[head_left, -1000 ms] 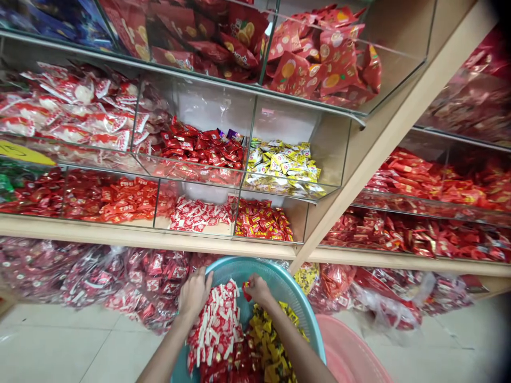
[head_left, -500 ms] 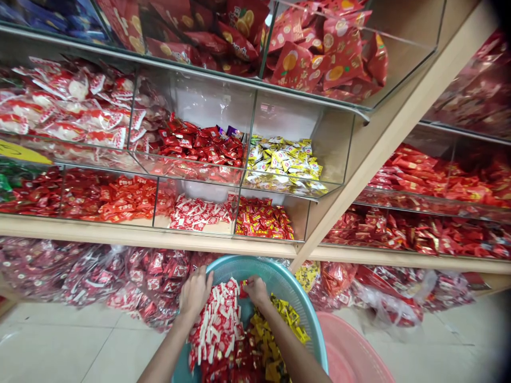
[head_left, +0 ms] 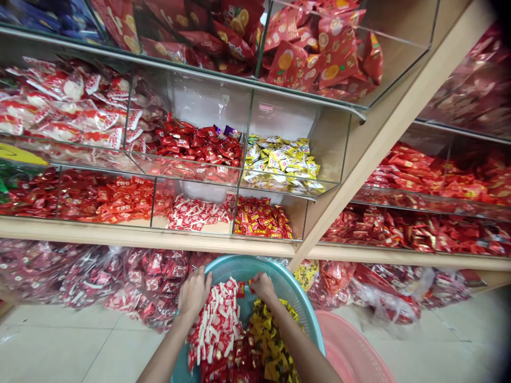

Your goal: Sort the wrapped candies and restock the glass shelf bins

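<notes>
A teal plastic basket [head_left: 315, 314] stands on the floor in front of me with wrapped candies inside. My left hand [head_left: 194, 292] is closed over its left rim, beside a heap of red-and-white wrapped candies [head_left: 217, 324]. Above the bare back part of the basket, my right hand [head_left: 263, 287] pinches a small red wrapped candy [head_left: 251, 285]. Another red candy [head_left: 240, 289] lies at the edge of the red-and-white heap. Yellow wrapped candies [head_left: 271, 340] lie under my right forearm, and dark red ones [head_left: 239, 361] are nearest to me.
A pink tub [head_left: 347, 346] stands at the basket's right. Behind rise wooden shelves [head_left: 159, 234] with clear-walled bins of red, yellow and white candies. Plastic bags of candy [head_left: 155, 282] lie beneath the lowest shelf, along the tiled floor [head_left: 59, 340].
My right hand has moved slightly right and up, away from the red-and-white heap, with a red candy in its fingers. My left hand stays on the rim.
</notes>
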Tool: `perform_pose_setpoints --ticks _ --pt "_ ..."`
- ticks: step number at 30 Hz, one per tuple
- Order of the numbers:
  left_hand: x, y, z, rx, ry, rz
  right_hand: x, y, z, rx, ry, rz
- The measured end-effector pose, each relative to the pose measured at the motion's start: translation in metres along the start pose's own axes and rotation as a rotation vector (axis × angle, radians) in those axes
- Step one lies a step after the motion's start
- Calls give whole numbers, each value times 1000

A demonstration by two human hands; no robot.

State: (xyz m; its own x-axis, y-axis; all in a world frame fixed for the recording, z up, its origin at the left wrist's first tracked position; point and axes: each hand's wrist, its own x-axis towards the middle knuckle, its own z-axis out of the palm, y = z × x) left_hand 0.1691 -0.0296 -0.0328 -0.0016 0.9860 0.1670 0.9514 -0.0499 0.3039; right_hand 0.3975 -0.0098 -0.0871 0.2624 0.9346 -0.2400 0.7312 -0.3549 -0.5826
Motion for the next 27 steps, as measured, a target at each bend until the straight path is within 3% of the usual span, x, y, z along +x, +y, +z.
perform_pose_setpoints --ticks 7,12,16,19,21,23,25,27 --pt "0 -2 4 -16 6 1 -10 -10 3 -160 -54 -9" --pt "0 -4 7 -3 -15 -12 -32 -30 -15 -303 -12 -81" --pt "1 -6 6 16 -3 4 -59 -65 -59 -382 -46 -283" --pt "1 -6 6 -5 -17 -5 -69 -99 -112 -145 -241 -541" --pt "1 -6 6 -19 -20 -10 -66 -118 -150 -4 -269 -678" --pt "1 -6 7 -34 -15 -4 -53 -130 -181 -75 -11 -729" --pt "1 -7 8 -41 -19 6 -36 -135 -202 -309 223 -726" --pt "1 -8 8 -33 -17 20 -18 -135 -211 -564 308 -699"
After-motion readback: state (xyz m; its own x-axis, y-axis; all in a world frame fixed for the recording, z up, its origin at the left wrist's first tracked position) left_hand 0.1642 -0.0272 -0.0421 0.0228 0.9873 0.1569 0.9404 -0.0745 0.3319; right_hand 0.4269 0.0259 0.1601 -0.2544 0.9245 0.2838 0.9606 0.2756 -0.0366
